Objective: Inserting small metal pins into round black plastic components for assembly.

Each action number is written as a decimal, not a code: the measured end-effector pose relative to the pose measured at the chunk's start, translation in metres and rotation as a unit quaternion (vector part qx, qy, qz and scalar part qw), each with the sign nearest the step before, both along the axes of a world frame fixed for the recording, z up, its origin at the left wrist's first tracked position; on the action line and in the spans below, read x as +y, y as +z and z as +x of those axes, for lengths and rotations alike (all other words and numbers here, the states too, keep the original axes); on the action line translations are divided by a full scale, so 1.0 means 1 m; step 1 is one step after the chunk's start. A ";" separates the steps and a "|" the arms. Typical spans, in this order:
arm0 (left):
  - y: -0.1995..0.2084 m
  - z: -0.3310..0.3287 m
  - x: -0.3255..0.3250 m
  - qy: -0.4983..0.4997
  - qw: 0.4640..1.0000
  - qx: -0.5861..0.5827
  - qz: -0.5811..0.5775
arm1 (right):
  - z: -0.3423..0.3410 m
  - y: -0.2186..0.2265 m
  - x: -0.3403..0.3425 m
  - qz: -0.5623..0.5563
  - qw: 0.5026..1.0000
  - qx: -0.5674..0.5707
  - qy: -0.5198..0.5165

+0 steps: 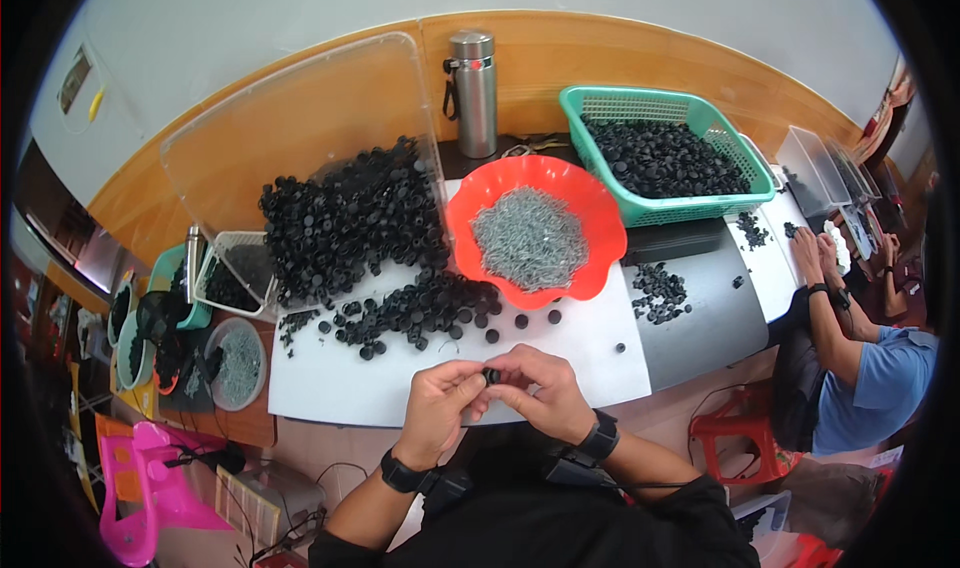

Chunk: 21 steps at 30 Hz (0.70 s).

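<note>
One small black cap point(491, 375) is pinched between left hand point(437, 408) and right hand point(545, 393) at six o'clock; judging by the large unsorted black pile point(355, 223) at eleven and part-filled green basket point(655, 153) at one, much remains.

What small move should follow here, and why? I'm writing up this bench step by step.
Probably a short reach with the right hand to the red bowl of small grey metal pieces. Both hands, the left hand too, pinch one black cap between the fingertips, and no metal piece is visible in it, though it is small.
</note>
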<state>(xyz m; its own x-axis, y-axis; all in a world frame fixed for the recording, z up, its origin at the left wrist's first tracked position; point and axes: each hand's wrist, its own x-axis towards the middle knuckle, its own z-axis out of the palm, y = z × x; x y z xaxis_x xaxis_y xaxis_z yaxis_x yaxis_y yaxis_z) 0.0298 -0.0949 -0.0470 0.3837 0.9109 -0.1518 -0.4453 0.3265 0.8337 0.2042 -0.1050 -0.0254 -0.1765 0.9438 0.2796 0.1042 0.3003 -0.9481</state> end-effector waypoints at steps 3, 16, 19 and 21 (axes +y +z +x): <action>0.004 0.002 -0.001 -0.011 0.999 0.045 0.025 | 0.014 0.005 0.004 0.045 0.997 -0.067 -0.011; 0.000 0.000 0.003 0.035 0.999 -0.005 0.031 | 0.132 0.071 0.059 0.052 0.964 0.113 -0.236; 0.000 -0.001 0.001 0.033 0.999 -0.023 0.023 | 0.115 0.043 0.023 -0.087 0.988 0.007 -0.127; -0.002 -0.002 0.002 0.024 0.999 -0.033 0.027 | 0.101 0.031 0.011 -0.013 0.980 -0.160 -0.118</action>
<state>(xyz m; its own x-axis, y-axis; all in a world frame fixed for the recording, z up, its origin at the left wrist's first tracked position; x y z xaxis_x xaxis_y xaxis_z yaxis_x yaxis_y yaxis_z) 0.0281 -0.0933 -0.0491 0.3479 0.9343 -0.0780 -0.5141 0.2597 0.8175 0.3048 -0.0942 0.0056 -0.0281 0.9749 0.2208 0.4609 0.2086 -0.8626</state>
